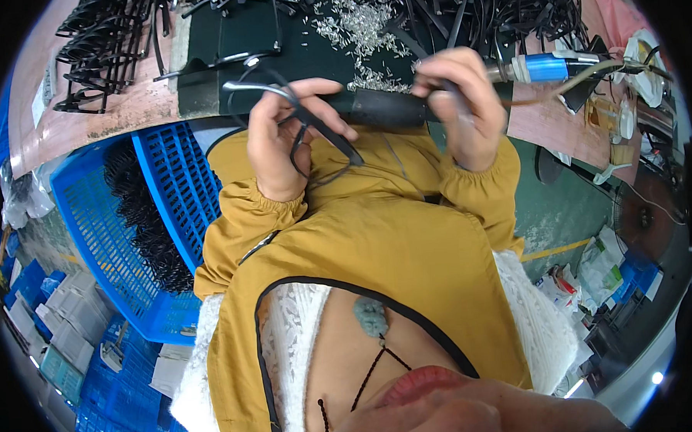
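Note:
My left hand (275,146) is closed around a black eyeglass frame (332,139), which is tilted in front of the table edge. Part of the frame is hidden by my fingers. To the right, at about the same height, my right hand (476,110) has its fingers curled in over the table edge. Motion blurs its fingertips, and whatever they pinch cannot be made out. Beside that hand lies a blue powered screwdriver (544,67) with its tip toward my fingers. Between and beyond both hands is a heap of tiny shiny clear pieces (361,30) on a dark green mat (309,71).
Black eyeglass frames (100,57) are piled at the far left. A tangle of black glasses temples (491,13) fills the back right. Blue plastic crates (170,177) stand at left below the table, with black parts (141,217) inside one. A fan (643,214) is at right.

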`<action>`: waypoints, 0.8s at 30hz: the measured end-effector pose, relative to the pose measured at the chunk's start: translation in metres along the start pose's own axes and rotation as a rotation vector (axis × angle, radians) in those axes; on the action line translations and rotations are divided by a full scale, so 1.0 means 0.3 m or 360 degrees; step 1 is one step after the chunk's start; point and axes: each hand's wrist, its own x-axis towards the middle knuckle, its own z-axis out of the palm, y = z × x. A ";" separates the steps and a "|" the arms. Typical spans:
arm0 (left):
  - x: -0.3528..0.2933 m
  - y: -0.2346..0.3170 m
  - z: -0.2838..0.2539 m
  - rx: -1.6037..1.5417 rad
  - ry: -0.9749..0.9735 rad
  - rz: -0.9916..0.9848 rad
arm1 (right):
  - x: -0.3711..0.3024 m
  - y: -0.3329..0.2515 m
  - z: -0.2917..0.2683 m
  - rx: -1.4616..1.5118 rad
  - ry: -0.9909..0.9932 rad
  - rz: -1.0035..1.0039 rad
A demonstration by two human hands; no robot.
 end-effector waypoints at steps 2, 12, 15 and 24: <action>-0.013 -0.001 0.026 0.0025 -0.0222 -0.0323 | -0.066 -0.016 -0.025 -0.0054 0.0362 -0.0039; 0.005 -0.053 0.091 0.0002 -0.0366 -0.1151 | -0.152 0.131 0.042 0.0219 0.0314 0.0496; 0.006 -0.050 0.095 0.0031 -0.0352 -0.1132 | -0.152 0.145 0.043 0.0175 0.0203 0.0561; 0.013 -0.033 0.142 0.0108 -0.0259 -0.1070 | -0.068 0.123 0.015 -0.0336 -0.0097 0.0111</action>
